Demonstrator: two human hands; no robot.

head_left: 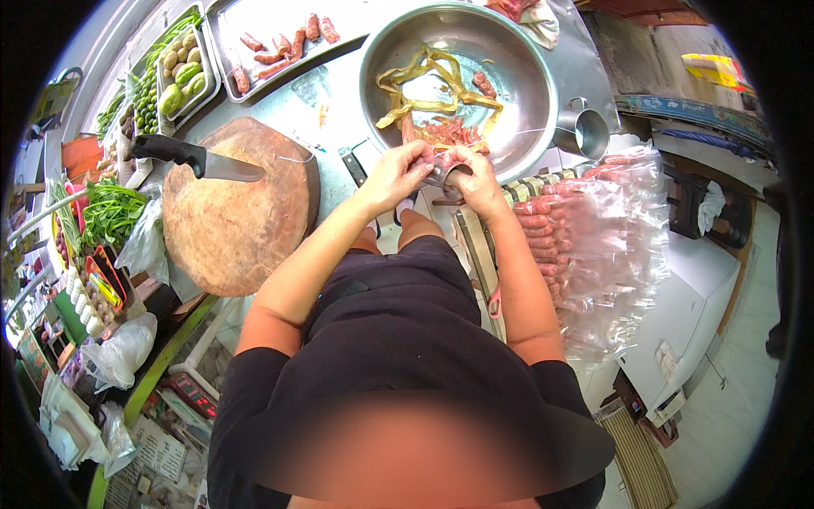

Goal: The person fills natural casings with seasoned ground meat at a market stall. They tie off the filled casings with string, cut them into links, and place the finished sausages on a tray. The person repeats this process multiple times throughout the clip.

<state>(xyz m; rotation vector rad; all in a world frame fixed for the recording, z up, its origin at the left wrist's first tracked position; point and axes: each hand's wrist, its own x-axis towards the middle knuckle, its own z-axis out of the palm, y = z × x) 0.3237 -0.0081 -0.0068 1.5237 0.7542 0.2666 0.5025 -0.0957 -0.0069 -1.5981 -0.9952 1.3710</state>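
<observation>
At the front rim of the steel bowl (372,61), my left hand (405,174) has its fingers pinched on something small that I cannot make out. Beside it, my right hand (471,182) is closed round a small metal tube (451,181). The bowl holds long pale-yellow strands (428,59), shredded red meat (454,131) and short pieces of sausage (483,83). A steel jug (581,131) stands against the bowl's right side. To the left, a black-handled knife (229,170) lies on a round wooden chopping block (237,237).
Behind the block are a tray (219,44) of sausages and a tray of green vegetables (186,81). Leafy greens (114,208) and plastic bags (119,352) crowd the left. Bagged sausages (593,254) lie along my right side. A white appliance (678,305) stands beyond them.
</observation>
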